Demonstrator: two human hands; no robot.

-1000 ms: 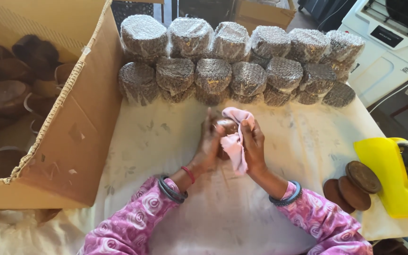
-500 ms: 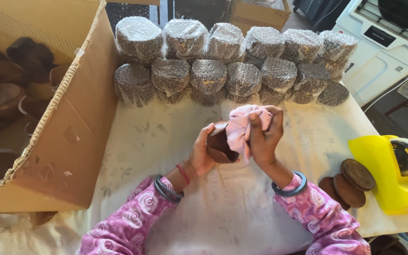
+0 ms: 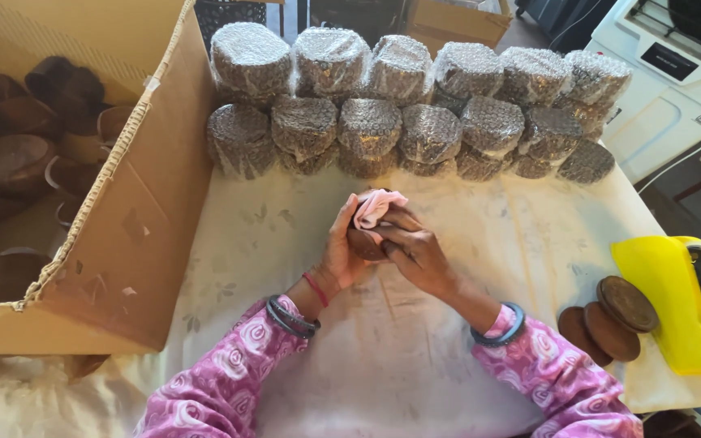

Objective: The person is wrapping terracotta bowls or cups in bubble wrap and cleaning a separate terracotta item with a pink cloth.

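Now lower again, both hands' grip clamped: left hand (image 3: 342,247) on brown bowl (image 3: 364,243); right hand (image 3: 415,247) on pink cloth (image 3: 373,207).

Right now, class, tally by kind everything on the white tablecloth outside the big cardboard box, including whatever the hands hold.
Round bubble-wrapped bundles: 13
Flat brown round discs: 3
Yellow plastic tape dispenser: 1
Pink cloth: 1
Small brown bowl: 1
Total: 19

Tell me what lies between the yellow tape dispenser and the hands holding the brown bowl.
In the head view, three round brown wooden lids lie beside the yellow tape dispenser; otherwise only pale tablecloth.
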